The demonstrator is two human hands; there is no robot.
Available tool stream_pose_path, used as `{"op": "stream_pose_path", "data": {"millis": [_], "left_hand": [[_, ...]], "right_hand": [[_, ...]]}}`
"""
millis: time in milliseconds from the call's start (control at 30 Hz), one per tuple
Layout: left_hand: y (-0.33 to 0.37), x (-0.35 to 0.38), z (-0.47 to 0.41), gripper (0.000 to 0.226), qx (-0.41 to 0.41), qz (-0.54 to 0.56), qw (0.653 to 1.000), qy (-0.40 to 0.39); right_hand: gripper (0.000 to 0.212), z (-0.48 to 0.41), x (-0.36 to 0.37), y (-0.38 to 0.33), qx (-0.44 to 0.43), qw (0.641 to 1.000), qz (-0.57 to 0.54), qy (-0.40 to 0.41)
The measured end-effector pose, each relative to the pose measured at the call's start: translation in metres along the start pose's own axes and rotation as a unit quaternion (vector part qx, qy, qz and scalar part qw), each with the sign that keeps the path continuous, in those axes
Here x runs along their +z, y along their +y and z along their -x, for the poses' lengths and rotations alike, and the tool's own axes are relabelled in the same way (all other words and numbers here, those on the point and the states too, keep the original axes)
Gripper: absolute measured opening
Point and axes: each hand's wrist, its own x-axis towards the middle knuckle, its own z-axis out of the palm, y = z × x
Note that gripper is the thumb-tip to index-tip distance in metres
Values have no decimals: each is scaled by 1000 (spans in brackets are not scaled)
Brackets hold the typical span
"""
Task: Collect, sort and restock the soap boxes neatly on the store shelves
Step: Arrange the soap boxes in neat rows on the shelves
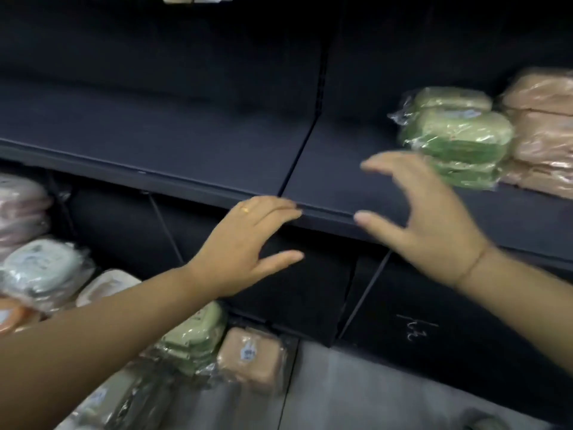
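Observation:
A stack of green soap boxes in clear wrap stands on the dark upper shelf at the right, with a stack of tan soap boxes beside it. My right hand hovers spread just left of the green stack, holding nothing. In front of the shelf's front edge my left hand is flat and empty, its fingertips at the edge. Lower down lie a green box and a tan box, both wrapped.
At the left of the lower shelf are pink, pale blue-grey and orange wrapped boxes. The left and middle of the upper shelf are bare dark board. A grey surface shows at the bottom.

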Motion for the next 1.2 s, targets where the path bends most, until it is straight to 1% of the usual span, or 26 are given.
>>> {"op": "stream_pose_path", "data": {"millis": [33,67,100,133,167,200,267,333,367,433,467,533,633,733,833,933,1033,1133,1200], "left_hand": [[-7,0,29,59,14,-14,1000,11],[-17,2,57,57,16,-30,999,-5],[-28,5,81,60,4,-42,998,-46],[-40,9,98,69,-19,-45,994,-100],[-53,14,111,82,-54,-43,985,-157],[-66,20,120,98,-96,-40,972,-211],[-90,34,136,130,-175,-35,933,-312],[-107,50,149,147,-200,-46,901,-383],[-111,57,153,148,-199,-52,886,-415],[-117,67,157,136,-195,-61,864,-460],[-118,70,157,132,-193,-66,860,-467],[-124,74,156,133,-194,-73,859,-468],[-126,80,156,132,-191,-89,865,-455],[-124,79,158,127,-185,-101,878,-430],[-117,67,152,127,-186,-92,888,-411],[-97,48,141,127,-197,-64,898,-389],[-68,23,122,126,-200,-15,913,-355],[-35,-3,95,126,-187,23,931,-313],[-12,-21,74,125,-160,36,944,-285]], "right_hand": [[52,17,24,-21,-24,998,-39,-38],[51,35,50,-37,-29,992,-71,-96],[54,51,75,-49,-17,981,-95,-166],[59,66,100,-57,8,967,-108,-231],[65,79,125,-60,35,953,-111,-279],[72,90,150,-60,63,943,-107,-309],[86,107,191,-61,128,928,-97,-335],[96,117,224,-64,187,916,-95,-343],[99,122,237,-66,208,910,-92,-347],[104,131,259,-67,234,902,-76,-355],[106,134,268,-67,243,900,-67,-356],[111,137,283,-65,254,897,-45,-360],[114,140,299,-64,256,897,-13,-361],[110,140,302,-63,252,899,8,-357],[102,134,285,-62,237,908,2,-344],[99,119,243,-56,193,916,-12,-351],[97,104,177,-44,144,920,-8,-365],[99,93,102,-31,115,925,-11,-361],[98,87,53,-23,103,936,-11,-335]]}}
